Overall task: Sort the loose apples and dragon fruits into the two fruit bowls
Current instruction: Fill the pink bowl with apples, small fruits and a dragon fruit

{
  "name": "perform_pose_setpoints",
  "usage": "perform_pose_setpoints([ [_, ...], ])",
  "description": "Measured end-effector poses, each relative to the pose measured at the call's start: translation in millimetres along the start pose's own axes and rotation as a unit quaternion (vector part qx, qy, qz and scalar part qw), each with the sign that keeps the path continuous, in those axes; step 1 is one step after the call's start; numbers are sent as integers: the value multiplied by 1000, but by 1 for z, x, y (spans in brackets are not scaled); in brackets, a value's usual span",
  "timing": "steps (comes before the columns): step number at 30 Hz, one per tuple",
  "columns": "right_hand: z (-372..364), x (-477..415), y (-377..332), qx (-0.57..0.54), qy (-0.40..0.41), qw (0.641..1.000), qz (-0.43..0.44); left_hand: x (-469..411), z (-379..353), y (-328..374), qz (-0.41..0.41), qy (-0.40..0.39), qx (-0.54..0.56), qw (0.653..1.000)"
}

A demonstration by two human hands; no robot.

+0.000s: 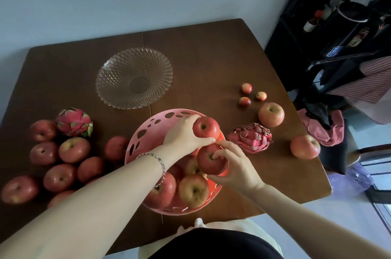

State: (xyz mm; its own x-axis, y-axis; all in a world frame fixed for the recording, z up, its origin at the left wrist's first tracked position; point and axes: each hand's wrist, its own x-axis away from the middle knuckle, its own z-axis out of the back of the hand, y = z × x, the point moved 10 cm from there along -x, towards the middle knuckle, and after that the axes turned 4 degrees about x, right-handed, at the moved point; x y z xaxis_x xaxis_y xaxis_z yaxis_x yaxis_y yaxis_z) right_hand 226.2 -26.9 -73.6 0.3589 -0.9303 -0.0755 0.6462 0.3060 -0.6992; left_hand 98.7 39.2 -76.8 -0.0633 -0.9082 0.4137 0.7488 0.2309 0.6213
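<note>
A pink perforated bowl (148, 129) at the table's near middle holds several red apples. My left hand (184, 135) grips a red apple (206, 127) over the bowl's far right rim. Just below it, my right hand (237, 165) holds another red apple (208, 162) at the right rim. A clear cut-glass bowl (134, 78) stands empty behind. One dragon fruit (74, 122) lies at the left, a second dragon fruit (250, 137) to the right of the pink bowl. Several loose apples (60, 177) cluster at the left; two more apples (271, 114) (305, 146) lie at the right.
Three small red fruits (246, 95) sit at the far right of the brown table (211, 58). A pink cloth (323, 129) lies on a chair past the right edge. A dark rack with clutter (338, 26) stands at the right.
</note>
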Motion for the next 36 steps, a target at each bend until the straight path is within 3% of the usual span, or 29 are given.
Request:
perform_pose_setpoints([
  [4,2,1,4,46,-21,999,2,1,-2,7,-17,-14,-14,1000],
  [8,5,3,4,34,-57,998,-11,4,-17,18,-26,-89,-49,994],
  [11,9,0,6,43,-60,997,-38,3,-12,20,-15,-71,-47,996],
  [17,9,-5,-1,87,-86,990,-75,9,-11,37,-34,-16,-148,988],
  [22,9,2,-4,100,-100,986,-88,11,-16,36,-43,-26,-152,987],
  [26,9,9,7,92,-101,982,-128,9,-25,29,-40,-57,-129,989],
  [32,5,11,15,18,-150,974,-168,9,-36,15,-14,-87,2,996],
  [34,22,5,18,-38,-99,978,-182,12,-35,11,-2,-52,21,998],
  [36,59,-3,32,-42,15,979,-200,13,-34,11,4,-29,16,999],
])
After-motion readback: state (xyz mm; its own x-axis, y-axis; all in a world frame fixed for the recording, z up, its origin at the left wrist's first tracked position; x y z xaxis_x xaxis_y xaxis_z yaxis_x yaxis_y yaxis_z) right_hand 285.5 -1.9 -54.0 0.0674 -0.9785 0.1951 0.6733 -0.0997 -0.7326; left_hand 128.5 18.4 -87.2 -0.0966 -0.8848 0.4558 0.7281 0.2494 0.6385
